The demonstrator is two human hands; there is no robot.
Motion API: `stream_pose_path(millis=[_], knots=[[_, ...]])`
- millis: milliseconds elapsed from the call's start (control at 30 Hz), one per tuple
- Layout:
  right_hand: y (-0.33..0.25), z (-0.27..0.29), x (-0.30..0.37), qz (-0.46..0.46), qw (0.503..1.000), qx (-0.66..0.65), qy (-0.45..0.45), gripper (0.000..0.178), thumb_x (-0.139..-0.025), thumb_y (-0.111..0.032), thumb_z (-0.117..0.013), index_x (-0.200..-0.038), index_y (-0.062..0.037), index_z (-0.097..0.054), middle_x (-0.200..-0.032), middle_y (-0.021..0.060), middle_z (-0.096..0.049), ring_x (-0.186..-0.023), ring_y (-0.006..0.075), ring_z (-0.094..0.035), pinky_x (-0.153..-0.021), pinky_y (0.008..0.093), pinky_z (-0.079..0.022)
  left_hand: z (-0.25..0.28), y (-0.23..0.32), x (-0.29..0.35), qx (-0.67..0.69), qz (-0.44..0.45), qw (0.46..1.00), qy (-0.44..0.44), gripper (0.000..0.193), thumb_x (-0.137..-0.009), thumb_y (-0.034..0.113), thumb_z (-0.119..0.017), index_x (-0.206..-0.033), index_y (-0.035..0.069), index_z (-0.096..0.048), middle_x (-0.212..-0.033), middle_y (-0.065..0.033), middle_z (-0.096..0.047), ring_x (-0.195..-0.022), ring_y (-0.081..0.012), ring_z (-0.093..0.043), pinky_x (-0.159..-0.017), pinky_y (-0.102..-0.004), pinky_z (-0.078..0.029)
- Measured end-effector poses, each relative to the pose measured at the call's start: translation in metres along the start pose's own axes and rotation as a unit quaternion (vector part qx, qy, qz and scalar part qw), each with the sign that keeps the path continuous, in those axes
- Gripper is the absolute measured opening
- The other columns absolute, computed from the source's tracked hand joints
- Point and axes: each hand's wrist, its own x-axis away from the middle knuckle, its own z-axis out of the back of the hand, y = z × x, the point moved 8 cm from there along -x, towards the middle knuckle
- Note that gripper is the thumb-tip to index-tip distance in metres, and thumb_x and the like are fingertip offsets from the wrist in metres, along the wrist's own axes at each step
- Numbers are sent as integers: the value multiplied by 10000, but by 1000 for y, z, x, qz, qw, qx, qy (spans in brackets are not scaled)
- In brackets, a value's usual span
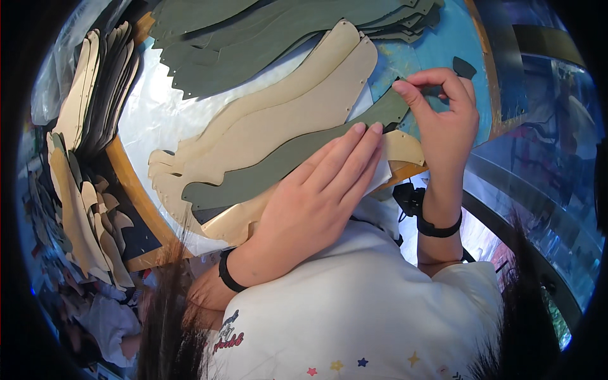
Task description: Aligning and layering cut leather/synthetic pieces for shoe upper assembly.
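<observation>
A long, curved dark green cut leather piece (266, 166) lies slantwise over a beige one. My left hand (310, 190) rests flat across its middle, fingers stretched and close together. At the piece's upper right end, my right hand (443, 107) holds the corner between thumb and forefinger, the other fingers curled. Under and beyond the green piece are beige leather pieces (285, 114) of similar shape, overlapping each other. One beige end (404, 147) pokes out to the right of my left fingertips.
A stack of dark green leather pieces (234, 57) lies at the far side. Beige and dark pieces stand bundled (95, 88) at the left, with loose offcuts (104, 221) nearer. A small dark scrap (464, 67) lies beyond my right hand. The table has a wooden edge (142, 199).
</observation>
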Motion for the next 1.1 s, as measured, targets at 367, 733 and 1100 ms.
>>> stream_pose_path(millis=[367,733,1100], knots=[[-14,-3,6,66,987,146,1,213,-777,-272,-893,-918,-175,-766,-886,-47,-715,-861,192,-555,-885,372,-418,-1,2,0,2,-3,1000,5,590,-812,48,-603,-1396,-36,-605,-1555,-130,-512,-1421,-289,-509,-1130,-379,-470],[-25,-12,49,176,956,165,-167,604,-1011,-478,-569,-1492,-112,-563,-1607,84,-459,-1484,336,-405,-1227,532,-267,10,-2,10,58,1,995,80,562,-774,14,-636,-1335,-6,-660,-1451,-126,-601,-1382,-314,-554,-1096,-398,-508],[-49,18,45,233,972,-8,-19,623,-1072,-429,-489,-1538,-16,-458,-1568,199,-467,-1459,396,-414,-1230,562,-250,64,-52,61,-69,208,946,239,374,-744,147,-842,-1094,118,-714,-1135,-48,-647,-1027,-285,-608,-885,-408,-484]])
